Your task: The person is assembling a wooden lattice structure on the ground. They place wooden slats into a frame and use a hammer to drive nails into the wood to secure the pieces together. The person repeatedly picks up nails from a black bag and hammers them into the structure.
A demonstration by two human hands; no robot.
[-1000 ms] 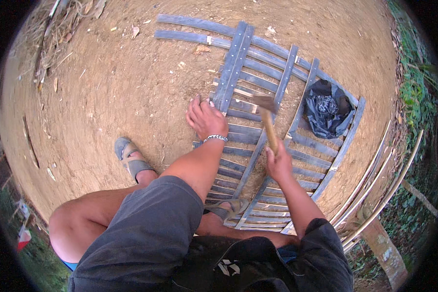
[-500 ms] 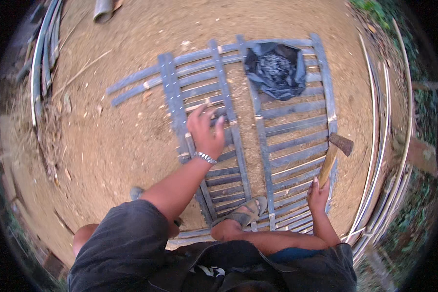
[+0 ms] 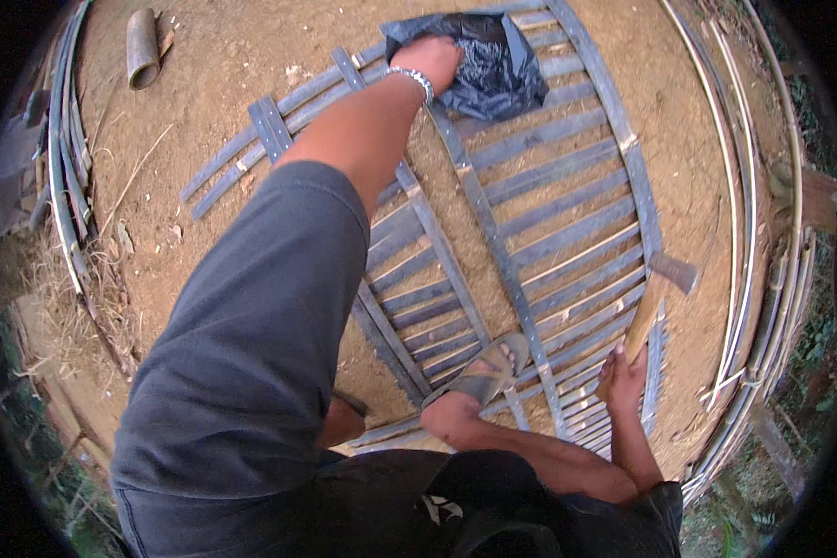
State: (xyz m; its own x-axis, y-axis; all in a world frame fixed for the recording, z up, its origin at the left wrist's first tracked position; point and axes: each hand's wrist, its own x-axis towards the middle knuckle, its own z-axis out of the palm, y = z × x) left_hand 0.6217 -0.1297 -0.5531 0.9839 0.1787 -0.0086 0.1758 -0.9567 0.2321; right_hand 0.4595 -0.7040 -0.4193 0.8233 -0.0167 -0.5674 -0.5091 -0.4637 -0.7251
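Observation:
My left hand point(image 3: 434, 63), with a metal-link bracelet on the wrist, reaches into a black plastic bag point(image 3: 507, 93) at the far end of the slatted frame. Thin grey pieces like nails point(image 3: 485, 63) lie inside the bag beside the fingers. Those fingers bend downward and their tips are hidden, so whatever they pinch does not show. Lower right, my right hand point(image 3: 623, 377) is closed around the wooden handle of a hatchet point(image 3: 676, 272), its metal head pointing up and right. The frame of dark bamboo slats point(image 3: 567, 191) lies flat on the ground under both hands.
My sandalled foot point(image 3: 484, 372) rests on the frame's near part. A short bamboo tube point(image 3: 142, 51) lies on the dirt at the upper left. Long poles point(image 3: 65, 177) run along the left side, and more bamboo poles point(image 3: 779, 307) line the right edge.
My left hand has gone from above the left slats, fingers spread, forward and right into the black bag. The view has shifted; my right hand still holds the hatchet.

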